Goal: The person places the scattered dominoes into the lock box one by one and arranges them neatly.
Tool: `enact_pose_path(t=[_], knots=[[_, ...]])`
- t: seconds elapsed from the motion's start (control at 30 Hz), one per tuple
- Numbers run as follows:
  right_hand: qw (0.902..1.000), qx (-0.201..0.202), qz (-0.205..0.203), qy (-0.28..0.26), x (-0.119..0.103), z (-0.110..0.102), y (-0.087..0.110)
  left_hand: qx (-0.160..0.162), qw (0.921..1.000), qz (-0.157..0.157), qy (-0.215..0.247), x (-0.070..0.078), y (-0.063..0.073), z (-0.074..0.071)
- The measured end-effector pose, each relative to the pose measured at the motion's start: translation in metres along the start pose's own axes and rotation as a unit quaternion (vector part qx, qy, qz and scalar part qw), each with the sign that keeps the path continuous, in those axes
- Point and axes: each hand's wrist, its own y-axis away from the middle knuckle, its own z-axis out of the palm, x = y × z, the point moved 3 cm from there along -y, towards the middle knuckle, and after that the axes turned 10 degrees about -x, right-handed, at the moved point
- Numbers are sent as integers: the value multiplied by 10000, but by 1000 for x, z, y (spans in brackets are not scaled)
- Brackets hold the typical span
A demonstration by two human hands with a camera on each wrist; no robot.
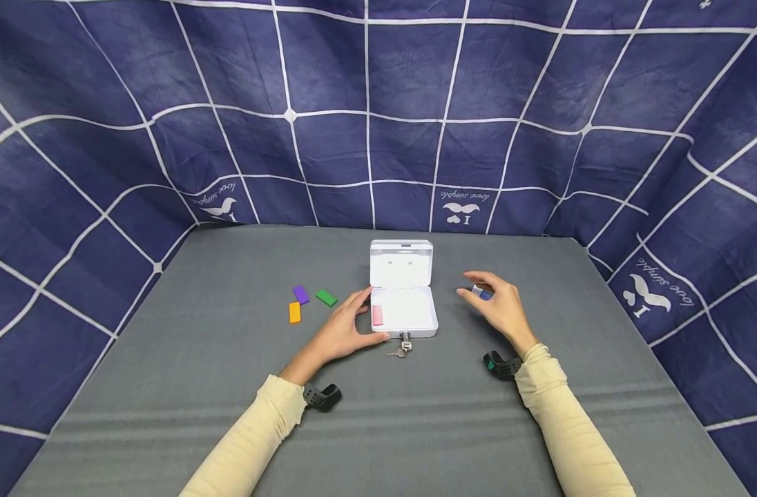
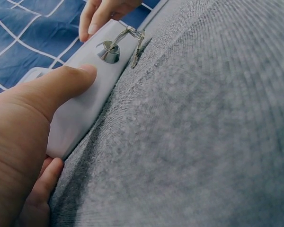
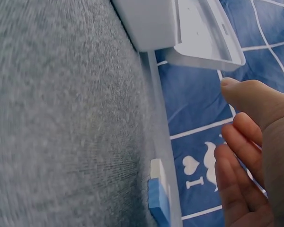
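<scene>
A white metal lockbox [image 1: 405,309] stands with its lid [image 1: 400,265] raised, and a pink block [image 1: 377,315] lies inside at its left. My left hand [image 1: 346,330] grips the box's left side, its thumb along the front wall beside the lock [image 2: 109,52]. Keys [image 1: 400,353] hang from that lock down to the table. To the right of the box, my right hand [image 1: 498,308] hovers with thumb and fingers spread, holding nothing. Just below it, a blue and white eraser-like block [image 3: 158,198] rests on the table, partly hidden by the hand in the head view.
Left of the box lie a purple block [image 1: 300,294], a green block [image 1: 326,297] and an orange block [image 1: 294,313]. Grey cloth covers the table [image 1: 409,428]. A blue curtain [image 1: 329,152] with white lines rises behind the table and at both sides.
</scene>
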Motion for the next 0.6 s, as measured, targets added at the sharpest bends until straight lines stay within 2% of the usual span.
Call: enact_pose_path(t=[0.4, 0.6], knots=[[9998, 76, 163, -123, 14, 0, -2, 35, 10000, -5, 4, -2, -3, 0], [9992, 3, 399, 84, 21, 5, 4, 26, 10000, -21, 3, -2, 0, 1]])
